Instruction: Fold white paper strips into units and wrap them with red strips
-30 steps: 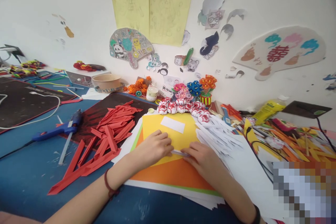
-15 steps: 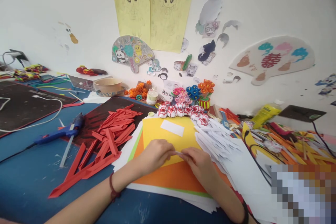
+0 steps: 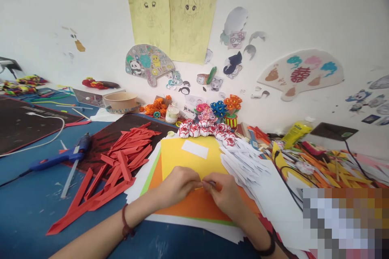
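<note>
Paper strip is sitting at the frame's lower centre, over the yellow sheet—looking pale, narrow and mostly hidden. The right hand's fingers are pinching it; the left hand's are bunching closed, seemingly on its other end, though knuckles are blocking the view. Folding is probably under way—the next move is calling for even, aligned pressure.
</note>
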Demonstrator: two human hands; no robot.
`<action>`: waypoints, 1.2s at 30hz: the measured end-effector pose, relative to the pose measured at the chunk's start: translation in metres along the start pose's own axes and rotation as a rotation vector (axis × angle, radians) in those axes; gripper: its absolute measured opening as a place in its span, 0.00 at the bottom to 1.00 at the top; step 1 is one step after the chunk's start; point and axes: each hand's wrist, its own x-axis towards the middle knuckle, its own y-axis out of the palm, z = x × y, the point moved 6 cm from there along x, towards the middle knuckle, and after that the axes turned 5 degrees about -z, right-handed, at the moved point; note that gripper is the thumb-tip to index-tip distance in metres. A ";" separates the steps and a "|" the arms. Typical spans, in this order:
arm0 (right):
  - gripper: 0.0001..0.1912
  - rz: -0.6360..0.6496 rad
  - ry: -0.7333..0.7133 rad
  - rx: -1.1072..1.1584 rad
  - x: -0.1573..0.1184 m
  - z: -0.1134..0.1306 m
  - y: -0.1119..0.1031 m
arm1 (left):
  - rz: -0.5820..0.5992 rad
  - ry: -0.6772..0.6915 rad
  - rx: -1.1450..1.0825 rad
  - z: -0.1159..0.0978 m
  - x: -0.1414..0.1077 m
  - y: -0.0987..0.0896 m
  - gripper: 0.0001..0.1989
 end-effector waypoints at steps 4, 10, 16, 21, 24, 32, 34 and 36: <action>0.13 -0.001 0.048 -0.013 0.002 -0.007 -0.007 | 0.014 -0.083 -0.071 0.006 0.001 -0.003 0.17; 0.13 -0.048 0.099 0.010 0.008 -0.015 -0.028 | -0.056 -0.184 -0.101 0.008 0.006 -0.014 0.14; 0.11 -0.530 -0.006 -0.406 0.002 -0.027 -0.097 | -0.092 -0.149 0.096 0.016 0.018 -0.028 0.13; 0.16 -0.493 0.025 -0.820 0.003 -0.052 -0.113 | -0.033 0.092 0.539 0.028 0.049 -0.024 0.12; 0.19 -0.433 0.062 -0.920 0.004 -0.058 -0.105 | 0.018 0.186 0.685 0.040 0.063 -0.015 0.09; 0.18 -0.406 0.024 -0.731 0.008 -0.054 -0.089 | 0.033 0.208 0.709 0.055 0.065 -0.014 0.12; 0.17 -0.402 0.012 -0.694 0.008 -0.053 -0.086 | 0.040 0.213 0.668 0.056 0.065 -0.016 0.11; 0.16 -0.392 -0.001 -0.669 0.008 -0.051 -0.082 | 0.033 0.199 0.636 0.057 0.065 -0.019 0.10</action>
